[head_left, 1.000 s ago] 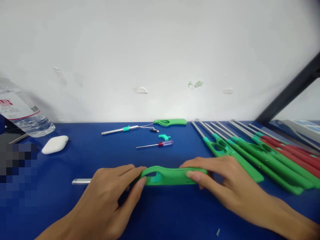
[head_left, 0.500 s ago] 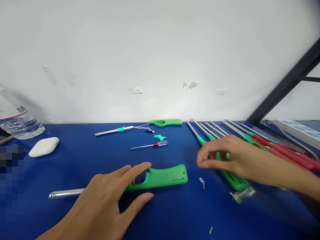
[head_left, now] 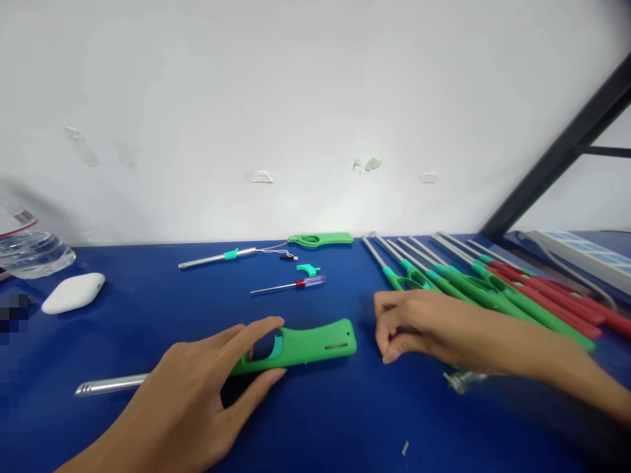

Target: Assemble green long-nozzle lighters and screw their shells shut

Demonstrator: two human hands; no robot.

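A green gas lighter (head_left: 318, 345) with a long metal tube lies across the front of the desk, its teal trigger showing. My left hand (head_left: 202, 387) is closed over its front part, index finger along the top edge and thumb along the lower one. My right hand (head_left: 414, 328) is low over the desk to the right of the handle, thumb and fingertips pinched together. Whatever sits between those fingertips is hidden. A small screw (head_left: 405, 448) lies nearer me. Beside my right wrist, partly covered, is a small clear piece with metal (head_left: 463, 381).
Several green lighters (head_left: 493, 292) and red lighters (head_left: 566, 302) lie in a row at right. Behind are a screwdriver (head_left: 288, 285), a loose teal trigger (head_left: 308, 269), a metal tube (head_left: 217, 258) and a green half-shell (head_left: 320, 240). At left stand a bottle (head_left: 37, 253) and a white case (head_left: 73, 293).
My right hand has come down and toward me, onto the spot where a small pale piece lay; that piece no longer shows. My left hand stays on the lighter. The view has shifted slightly.
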